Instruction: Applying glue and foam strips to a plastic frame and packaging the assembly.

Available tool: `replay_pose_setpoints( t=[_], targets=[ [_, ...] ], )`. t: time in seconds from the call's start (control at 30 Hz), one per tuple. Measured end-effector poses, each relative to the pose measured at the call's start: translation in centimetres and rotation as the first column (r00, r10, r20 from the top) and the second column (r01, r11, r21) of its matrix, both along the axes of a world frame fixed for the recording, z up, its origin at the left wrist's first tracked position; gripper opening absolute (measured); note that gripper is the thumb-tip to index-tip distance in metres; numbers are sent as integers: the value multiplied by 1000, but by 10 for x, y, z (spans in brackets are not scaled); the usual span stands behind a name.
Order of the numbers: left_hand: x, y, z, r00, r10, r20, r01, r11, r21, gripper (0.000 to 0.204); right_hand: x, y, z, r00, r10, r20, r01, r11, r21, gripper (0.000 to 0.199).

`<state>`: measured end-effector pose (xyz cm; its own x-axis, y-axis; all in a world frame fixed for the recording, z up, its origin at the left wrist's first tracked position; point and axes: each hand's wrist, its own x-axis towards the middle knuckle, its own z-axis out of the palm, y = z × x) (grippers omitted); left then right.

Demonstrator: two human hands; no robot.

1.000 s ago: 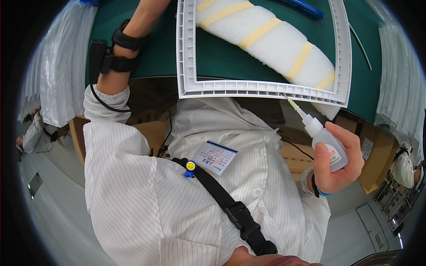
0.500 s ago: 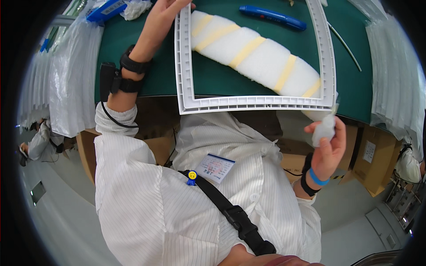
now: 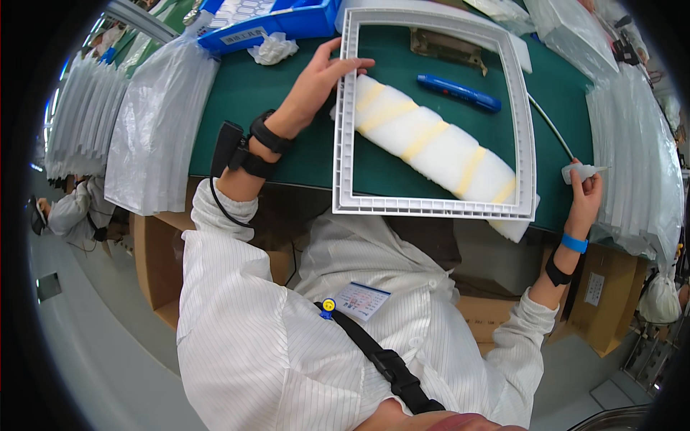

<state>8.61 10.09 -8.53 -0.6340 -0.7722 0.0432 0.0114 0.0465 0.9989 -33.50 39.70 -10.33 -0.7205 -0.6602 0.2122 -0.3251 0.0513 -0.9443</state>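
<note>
A white rectangular plastic frame [image 3: 435,209] with a ribbed edge lies over a white foam pad [image 3: 430,144] banded with yellow tape. My left hand [image 3: 316,80] is closed around the frame's left side near its upper part, thumb crossing over the bar. Out to the right of the frame, my right hand [image 3: 586,205] pinches a small translucent white squeeze bottle [image 3: 577,172] whose thin nozzle points right. The pad's lower end sticks out past the frame's bottom right corner. Within the frame opening shows a blue marker pen [image 3: 458,93] on the green table.
At the back left stand a blue bin [image 3: 269,27] and a crumpled white wad [image 3: 274,49]. Plastic-wrapped stacks line the left [image 3: 154,136] and right [image 3: 629,158] table sides. A thin white rod [image 3: 552,123] lies near the bottle. Cardboard boxes [image 3: 607,298] sit below.
My right hand has carried the bottle from the frame's bottom right corner out to the right, and its nozzle has turned rightward. My left hand stays on the frame. The whole view has shifted.
</note>
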Motion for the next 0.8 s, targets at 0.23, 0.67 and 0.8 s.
replay_pose_setpoints(
  t=[0.23,0.67,0.8],
  targets=[
    [0,7,5,998,16,67,-18,1000,25,68,2,3,-11,998,-24,-56,25,999,20,31],
    [6,8,9,996,36,-80,-26,993,113,59,119,3,100,905,27,-425,35,990,137,31],
    [-6,6,-10,983,24,-182,9,984,178,64,97,-62,79,828,328,-455,-118,895,430,44]
  ],
)
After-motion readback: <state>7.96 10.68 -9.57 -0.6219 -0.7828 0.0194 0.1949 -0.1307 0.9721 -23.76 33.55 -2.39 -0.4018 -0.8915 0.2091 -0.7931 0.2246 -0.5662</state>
